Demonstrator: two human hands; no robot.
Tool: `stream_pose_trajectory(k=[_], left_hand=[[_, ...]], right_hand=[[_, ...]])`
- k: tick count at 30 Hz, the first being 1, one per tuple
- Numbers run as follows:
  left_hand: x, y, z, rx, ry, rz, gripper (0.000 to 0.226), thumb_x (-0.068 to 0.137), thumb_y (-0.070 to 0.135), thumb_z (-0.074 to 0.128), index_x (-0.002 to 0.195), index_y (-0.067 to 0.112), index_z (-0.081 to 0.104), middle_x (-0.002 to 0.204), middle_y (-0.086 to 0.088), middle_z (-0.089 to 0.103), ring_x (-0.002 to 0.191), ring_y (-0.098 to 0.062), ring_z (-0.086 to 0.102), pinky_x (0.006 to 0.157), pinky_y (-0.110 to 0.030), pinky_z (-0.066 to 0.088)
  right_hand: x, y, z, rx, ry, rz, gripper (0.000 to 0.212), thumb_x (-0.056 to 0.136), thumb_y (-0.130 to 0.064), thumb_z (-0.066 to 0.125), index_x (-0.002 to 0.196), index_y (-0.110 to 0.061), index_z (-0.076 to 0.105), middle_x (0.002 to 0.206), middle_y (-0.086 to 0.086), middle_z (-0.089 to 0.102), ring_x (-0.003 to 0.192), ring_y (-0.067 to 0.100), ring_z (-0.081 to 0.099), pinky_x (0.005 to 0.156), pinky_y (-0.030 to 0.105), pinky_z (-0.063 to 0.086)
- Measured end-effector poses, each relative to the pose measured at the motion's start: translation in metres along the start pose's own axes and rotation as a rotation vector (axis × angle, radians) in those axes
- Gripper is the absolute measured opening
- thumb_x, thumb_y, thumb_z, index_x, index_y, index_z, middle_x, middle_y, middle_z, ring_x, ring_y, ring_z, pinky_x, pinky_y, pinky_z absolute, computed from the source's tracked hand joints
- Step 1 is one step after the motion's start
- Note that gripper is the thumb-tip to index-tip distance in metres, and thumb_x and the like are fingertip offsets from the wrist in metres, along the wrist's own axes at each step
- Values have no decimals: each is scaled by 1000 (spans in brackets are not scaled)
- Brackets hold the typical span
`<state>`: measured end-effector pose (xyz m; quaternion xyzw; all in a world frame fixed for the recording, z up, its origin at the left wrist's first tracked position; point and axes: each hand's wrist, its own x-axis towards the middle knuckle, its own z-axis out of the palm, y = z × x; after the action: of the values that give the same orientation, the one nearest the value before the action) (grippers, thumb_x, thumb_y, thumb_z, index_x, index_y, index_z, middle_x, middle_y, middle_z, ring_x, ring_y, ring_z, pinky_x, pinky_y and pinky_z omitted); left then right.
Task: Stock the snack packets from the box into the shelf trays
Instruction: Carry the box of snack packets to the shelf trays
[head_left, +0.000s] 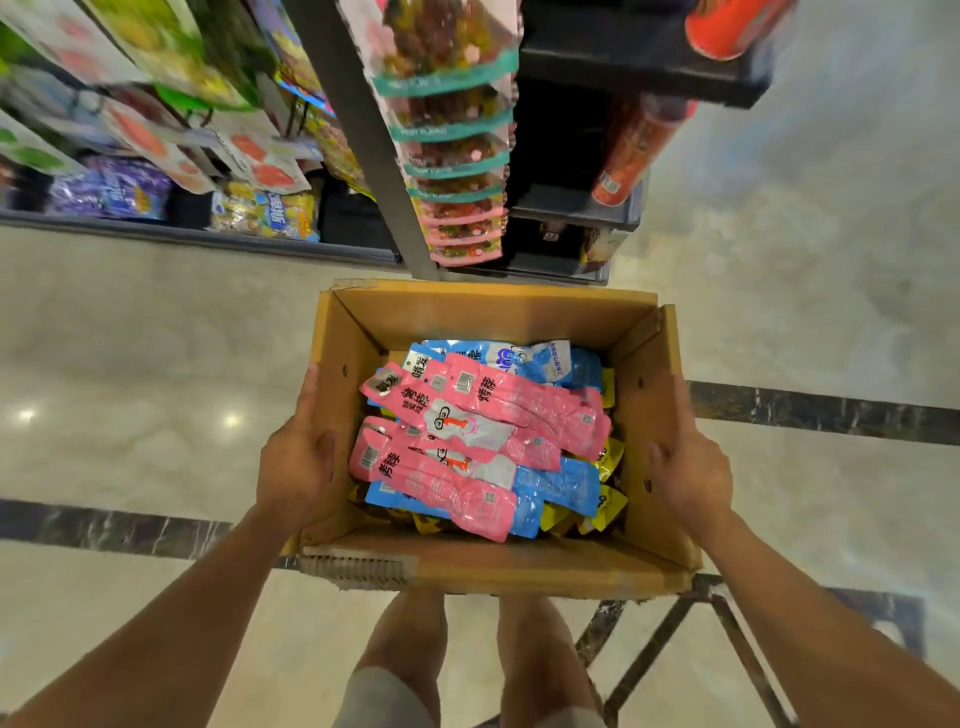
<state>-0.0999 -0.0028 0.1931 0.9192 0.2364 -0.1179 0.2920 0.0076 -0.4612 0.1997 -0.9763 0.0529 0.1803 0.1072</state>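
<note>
The box (641, 395) is held up in front of the shelf (208, 236), squeezed between both palms. The left grip (296, 457) is spread flat on the left wall and the right grip (691, 467) flat on the right wall, with nothing seen hooked underneath. The snack packets (498, 410) are piled loose inside, pink ones on top. With only side pressure, the cardboard could get buckled and dropped, or tipped so the packets get spilled on the floor.

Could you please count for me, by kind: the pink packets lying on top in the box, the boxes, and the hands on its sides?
Pink packets: 4
Cardboard box: 1
Hands, left hand and right hand: 2
Total: 7
</note>
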Motion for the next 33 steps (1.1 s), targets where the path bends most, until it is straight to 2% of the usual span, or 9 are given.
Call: stream_pose_trajectory(k=[5,9,14,18,21,26,29,31,33], left_hand=[[-59,41,-85,-15,29,-25,91,99,18,61,164,36,0,80,-8,64,61,-18,51,60,-33,40],[-100,65,-140,4,63,-69,100,96,14,64,163,41,-5,74,-10,63,57,-22,53,57,-35,41],[-141,74,-193,-62,125,-126,97,95,13,62,164,37,-2,74,-7,60,61,-26,55,60,-34,40],[-171,65,-221,-122,193,-210,93,95,19,59,163,39,-2,71,-5,57,64,-29,57,59,-34,38],[-196,47,-239,-179,266,-259,89,90,34,50,162,43,-1,77,-7,62,64,-21,53,62,-33,40],[-234,-3,-267,-303,391,-310,85,100,23,54,159,54,0,103,0,65,78,-20,62,66,-36,50],[-248,-42,-286,-299,461,-454,74,103,21,53,161,46,14,103,-2,60,81,-22,56,68,-34,47],[-258,-75,-300,-396,480,-583,59,103,28,53,155,43,30,107,-12,66,84,-26,57,72,-37,49],[-272,-103,-320,-447,515,-641,57,97,38,50,150,48,31,101,-10,65,87,-31,61,77,-42,52]], right_hand=[[-41,-22,-108,40,-36,-53,100,88,-15,56,155,-48,-12,60,2,51,51,28,52,48,36,42],[-70,-41,-179,40,-21,-107,97,91,-20,56,156,-45,-11,67,11,59,53,29,52,50,34,37],[-93,-82,-245,46,-21,-220,95,78,-41,47,157,-44,-7,64,6,55,57,33,52,56,34,38],[-84,-120,-255,-15,8,-352,99,89,-26,57,153,-51,-15,80,16,68,66,41,62,57,42,51],[-81,-166,-255,-49,-7,-447,97,94,-23,56,152,-51,-16,86,15,69,64,33,62,57,44,56],[-86,-260,-245,-162,-31,-562,99,93,-17,56,154,-45,-17,72,6,62,54,18,58,48,39,55],[-97,-329,-235,-212,-57,-655,101,92,-17,58,155,-43,-16,73,7,64,52,18,54,50,39,54],[-105,-377,-222,-222,-65,-721,102,91,-17,60,155,-42,-15,81,10,68,55,19,55,55,42,56],[-115,-424,-208,-220,-81,-775,105,90,-17,62,154,-45,-17,84,11,70,58,21,60,54,42,56]])
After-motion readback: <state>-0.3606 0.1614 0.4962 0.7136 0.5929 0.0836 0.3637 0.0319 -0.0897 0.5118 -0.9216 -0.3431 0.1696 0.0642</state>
